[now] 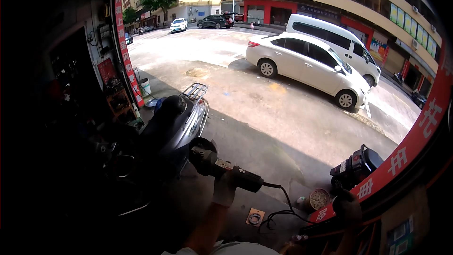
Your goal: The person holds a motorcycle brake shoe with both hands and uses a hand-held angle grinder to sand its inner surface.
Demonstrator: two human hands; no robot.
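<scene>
My left hand [224, 190] is closed around the body of an angle grinder [240, 177], held out in front of me. The grinder's round disc end [204, 149] points away to the left, close to the rear of a parked scooter [181, 118]. From its back end a black power cord [286, 197] hangs down and curves right. Over at the lower right, my right hand [348, 206] is in deep shadow beside a red lettered strip. Its fingers are too dark to make out, and so is anything in them.
On the floor lies an orange card with a ring-shaped part [255, 217]. A round pot [318, 199] and a black case-like object [357, 164] stand at the right. Dark shelving [120, 101] lines the left doorway. Outside, a white car [309, 63] and a van [339, 40] are parked.
</scene>
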